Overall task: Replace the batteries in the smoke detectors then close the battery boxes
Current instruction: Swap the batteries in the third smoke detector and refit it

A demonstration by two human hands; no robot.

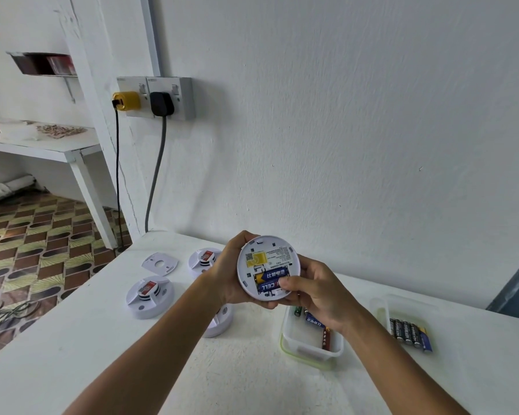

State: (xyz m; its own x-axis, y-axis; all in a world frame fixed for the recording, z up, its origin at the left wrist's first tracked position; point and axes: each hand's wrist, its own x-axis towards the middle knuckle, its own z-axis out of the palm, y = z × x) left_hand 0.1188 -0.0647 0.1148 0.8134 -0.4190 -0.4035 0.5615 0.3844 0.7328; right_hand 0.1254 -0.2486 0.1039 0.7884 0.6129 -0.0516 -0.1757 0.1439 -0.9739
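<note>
Both our hands hold the smoke detector (265,266) up: left hand (228,277) grips its rim, right fingers (291,284) pinch a battery (267,286). Next we seat it, then fit the cover (159,263).

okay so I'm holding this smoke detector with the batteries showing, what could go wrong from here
The smoke detector is held in the air by the left hand while the right hand works at the blue batteries; it might slip. Batteries also lie in the container below and in a row of black batteries nearby: old and new could get mixed.
</note>
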